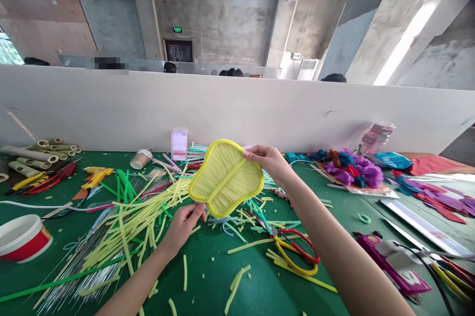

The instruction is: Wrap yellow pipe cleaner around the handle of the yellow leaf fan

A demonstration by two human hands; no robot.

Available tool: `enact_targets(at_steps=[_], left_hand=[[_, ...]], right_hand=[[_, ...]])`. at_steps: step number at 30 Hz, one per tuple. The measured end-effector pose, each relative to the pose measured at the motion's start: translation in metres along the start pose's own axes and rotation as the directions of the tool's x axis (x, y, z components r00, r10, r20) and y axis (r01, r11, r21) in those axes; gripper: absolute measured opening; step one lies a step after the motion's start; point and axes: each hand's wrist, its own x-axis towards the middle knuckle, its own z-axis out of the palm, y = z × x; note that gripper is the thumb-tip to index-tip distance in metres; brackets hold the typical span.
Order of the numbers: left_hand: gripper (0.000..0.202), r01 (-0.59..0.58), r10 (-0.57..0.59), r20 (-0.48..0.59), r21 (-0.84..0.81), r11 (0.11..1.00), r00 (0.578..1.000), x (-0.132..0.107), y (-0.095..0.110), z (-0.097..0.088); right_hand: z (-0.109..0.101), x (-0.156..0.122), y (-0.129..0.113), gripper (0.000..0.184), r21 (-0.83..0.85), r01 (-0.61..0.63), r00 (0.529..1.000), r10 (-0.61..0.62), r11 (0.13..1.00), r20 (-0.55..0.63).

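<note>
Between my two hands a yellow petal-shaped piece [226, 177] is held up above the table, with a thick rim, a rib down its middle and fine yellow strands across it. My right hand [265, 158] pinches its upper right edge. At its lower left edge, by the end of the rib, the thumb and fingers of my left hand [187, 222] are closed on it. Below and to the left lies a heap of pale yellow strips [148, 212]. Scissors with red and yellow handles [297, 254] rest on the table below my right hand.
A glue gun [95, 177], pliers [44, 180], bamboo tubes [44, 155] and a red-white paper tub [24, 239] are at left. Thin wires [89, 261] lie near the strips. At right are purple cloth pieces [359, 170], a magenta power strip [393, 266] and a white partition [260, 108] behind.
</note>
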Motion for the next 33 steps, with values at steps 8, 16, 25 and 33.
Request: enact_targets(at_steps=[8,16,25,33], left_hand=[[0.048,0.077,-0.073,0.026,-0.257,0.963,0.997,-0.002,0.000,0.007],[0.047,0.152,-0.130,0.079,-0.544,0.825,0.988,-0.005,0.005,0.016],[0.052,0.247,-0.181,0.167,-0.657,0.712,0.969,-0.014,0.012,0.034],[0.047,0.214,-0.172,0.130,-0.648,0.731,0.977,-0.016,0.007,0.040]], right_hand=[[0.018,-0.027,0.009,0.061,0.035,0.117,0.929,-0.097,0.992,-0.358],[0.103,-0.097,0.073,0.066,0.385,-0.023,0.950,0.140,0.923,-0.279],[0.127,-0.098,0.086,0.042,0.633,-0.171,0.979,0.201,0.755,0.025],[0.130,-0.103,0.094,0.036,0.634,-0.138,0.982,0.187,0.761,-0.011]])
